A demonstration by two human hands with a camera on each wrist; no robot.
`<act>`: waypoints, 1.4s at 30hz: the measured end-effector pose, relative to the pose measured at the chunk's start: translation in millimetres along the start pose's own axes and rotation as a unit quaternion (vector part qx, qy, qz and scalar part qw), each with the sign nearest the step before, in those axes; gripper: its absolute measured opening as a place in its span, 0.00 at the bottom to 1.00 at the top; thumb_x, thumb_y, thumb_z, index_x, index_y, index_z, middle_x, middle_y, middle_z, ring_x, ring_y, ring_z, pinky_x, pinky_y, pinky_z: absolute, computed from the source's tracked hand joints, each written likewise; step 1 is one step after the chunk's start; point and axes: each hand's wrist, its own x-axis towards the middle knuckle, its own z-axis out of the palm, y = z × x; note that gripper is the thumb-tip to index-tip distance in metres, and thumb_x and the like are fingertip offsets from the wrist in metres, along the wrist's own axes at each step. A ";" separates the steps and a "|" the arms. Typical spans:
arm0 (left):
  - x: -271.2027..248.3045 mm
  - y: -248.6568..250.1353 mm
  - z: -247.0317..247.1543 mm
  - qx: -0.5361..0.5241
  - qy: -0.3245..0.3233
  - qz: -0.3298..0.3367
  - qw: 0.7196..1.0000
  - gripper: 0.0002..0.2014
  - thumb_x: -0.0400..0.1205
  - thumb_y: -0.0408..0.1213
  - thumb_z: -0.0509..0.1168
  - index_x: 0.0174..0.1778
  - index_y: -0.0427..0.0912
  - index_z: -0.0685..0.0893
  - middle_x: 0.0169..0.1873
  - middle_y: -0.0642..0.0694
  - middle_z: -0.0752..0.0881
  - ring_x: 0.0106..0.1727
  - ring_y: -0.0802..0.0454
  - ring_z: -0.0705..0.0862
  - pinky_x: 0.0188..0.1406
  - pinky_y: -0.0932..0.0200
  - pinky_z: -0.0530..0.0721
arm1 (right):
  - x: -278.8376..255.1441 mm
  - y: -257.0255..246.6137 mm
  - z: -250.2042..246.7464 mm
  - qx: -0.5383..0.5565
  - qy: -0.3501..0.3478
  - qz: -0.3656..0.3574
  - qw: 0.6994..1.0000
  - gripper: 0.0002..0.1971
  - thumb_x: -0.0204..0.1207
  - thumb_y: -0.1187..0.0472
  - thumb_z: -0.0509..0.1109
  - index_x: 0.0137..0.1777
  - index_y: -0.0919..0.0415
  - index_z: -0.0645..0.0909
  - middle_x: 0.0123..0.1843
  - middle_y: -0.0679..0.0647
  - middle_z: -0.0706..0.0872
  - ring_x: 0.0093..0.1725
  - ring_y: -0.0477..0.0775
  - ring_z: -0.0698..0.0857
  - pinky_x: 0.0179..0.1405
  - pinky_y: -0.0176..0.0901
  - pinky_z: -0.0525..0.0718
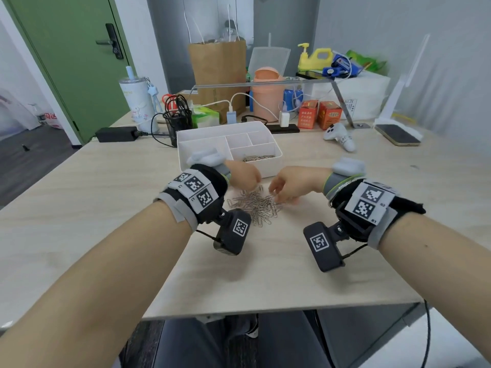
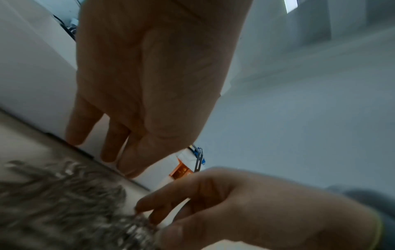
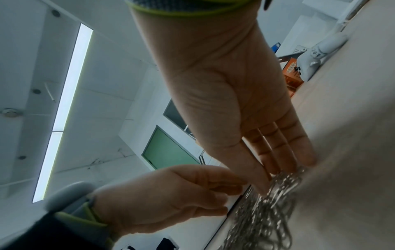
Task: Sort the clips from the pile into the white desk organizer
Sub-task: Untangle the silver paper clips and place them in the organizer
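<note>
A pile of silver paper clips (image 1: pixel 257 205) lies on the pale wooden table just in front of the white desk organizer (image 1: pixel 186 155). Several clips (image 1: pixel 257 158) lie in the organizer's front right compartment; its other compartments look empty. My left hand (image 1: pixel 245 176) hovers over the pile's far left edge, near the organizer's front wall. In the left wrist view its fingers (image 2: pixel 111 148) hang straight and hold nothing. My right hand (image 1: pixel 279 191) reaches in from the right. Its straight fingertips (image 3: pixel 275 169) touch the clips (image 3: pixel 262 216).
Behind the organizer stand a black mesh pen cup (image 1: pixel 177 119), a power adapter (image 1: pixel 114 134), cables and two orange boxes (image 1: pixel 318 114). A white controller (image 1: pixel 340 136) and a phone (image 1: pixel 397 134) lie at the right back. The table's near edge (image 1: pixel 265 312) runs close to my lap.
</note>
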 end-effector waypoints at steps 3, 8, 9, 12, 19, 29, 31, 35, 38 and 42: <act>-1.9 0.9 9.6 0.007 -0.009 -0.014 1.000 0.21 0.84 0.32 0.55 0.75 0.43 0.75 0.74 0.45 0.76 0.74 0.46 0.74 0.76 0.53 0.69 | -5.9 -7.9 3.6 0.004 -0.011 -0.021 1.000 0.20 0.75 0.60 0.72 0.67 0.62 0.81 0.55 0.58 0.86 0.45 0.53 0.84 0.39 0.33 0.82; -18.8 -11.3 6.4 -0.128 -0.015 0.021 0.991 0.19 0.84 0.29 0.56 0.69 0.43 0.81 0.69 0.46 0.80 0.64 0.50 0.81 0.61 0.59 0.82 | -14.6 -6.4 -0.2 0.046 0.019 -0.008 0.999 0.20 0.74 0.60 0.74 0.65 0.65 0.81 0.49 0.59 0.87 0.38 0.47 0.84 0.32 0.34 0.84; -20.7 -13.7 5.1 -0.129 -0.004 0.024 0.991 0.18 0.84 0.31 0.59 0.70 0.44 0.80 0.70 0.47 0.80 0.66 0.50 0.81 0.65 0.58 0.81 | -16.4 -4.3 -0.9 0.053 0.031 0.000 0.998 0.21 0.73 0.60 0.75 0.65 0.65 0.81 0.50 0.60 0.87 0.38 0.47 0.84 0.32 0.36 0.84; -27.6 -21.9 6.4 -0.115 0.013 0.005 0.993 0.28 0.78 0.45 0.70 0.74 0.46 0.74 0.69 0.48 0.79 0.61 0.49 0.82 0.64 0.56 0.82 | -23.0 -1.3 1.7 0.094 0.033 0.043 0.994 0.29 0.70 0.57 0.78 0.68 0.67 0.75 0.55 0.63 0.86 0.39 0.54 0.87 0.37 0.45 0.89; -31.1 -17.9 26.8 -0.008 -0.052 -0.087 0.995 0.47 0.62 0.65 0.75 0.71 0.39 0.76 0.61 0.40 0.85 0.53 0.48 0.88 0.57 0.55 0.88 | -26.3 -14.6 15.1 0.073 -0.022 0.060 0.995 0.51 0.63 0.49 0.82 0.81 0.63 0.57 0.63 0.65 0.80 0.39 0.57 0.87 0.44 0.48 0.90; -13.5 -11.9 29.0 -0.140 -0.011 -0.028 0.990 0.28 0.74 0.43 0.75 0.68 0.37 0.78 0.58 0.40 0.87 0.49 0.45 0.91 0.51 0.56 0.89 | -6.6 -31.6 24.2 0.068 -0.009 0.017 0.997 0.34 0.65 0.55 0.82 0.69 0.60 0.71 0.55 0.60 0.85 0.34 0.54 0.86 0.34 0.41 0.89; -10.4 -9.4 30.7 -0.139 0.000 -0.021 0.990 0.21 0.76 0.39 0.74 0.63 0.34 0.82 0.56 0.38 0.88 0.51 0.42 0.91 0.47 0.56 0.88 | -4.5 -33.9 25.6 0.090 -0.007 0.006 0.996 0.26 0.67 0.60 0.80 0.62 0.59 0.75 0.52 0.59 0.83 0.33 0.52 0.85 0.27 0.38 0.88; -7.1 -7.4 34.1 -0.122 0.021 -0.029 0.992 0.16 0.78 0.36 0.70 0.60 0.34 0.84 0.52 0.39 0.89 0.32 0.51 0.86 0.36 0.66 0.83 | 0.3 -34.1 27.0 0.111 0.001 0.004 0.994 0.18 0.69 0.65 0.78 0.57 0.63 0.78 0.40 0.57 0.83 0.26 0.47 0.85 0.17 0.33 0.82; -7.9 -8.0 33.4 -0.122 0.033 -0.034 0.991 0.14 0.78 0.33 0.68 0.59 0.34 0.85 0.44 0.43 0.88 0.27 0.56 0.82 0.33 0.69 0.80 | 2.3 -29.1 27.9 0.135 0.027 0.014 0.990 0.17 0.70 0.68 0.77 0.57 0.67 0.78 0.33 0.57 0.83 0.18 0.44 0.83 0.18 0.33 0.84; -7.6 -9.2 32.9 -0.143 0.050 -0.025 0.988 0.18 0.76 0.34 0.71 0.62 0.37 0.83 0.52 0.41 0.90 0.32 0.51 0.85 0.36 0.68 0.82 | 2.3 -23.7 26.0 0.186 0.063 0.005 0.980 0.09 0.70 0.70 0.76 0.45 0.64 0.79 0.36 0.62 0.86 0.21 0.47 0.86 0.25 0.37 0.88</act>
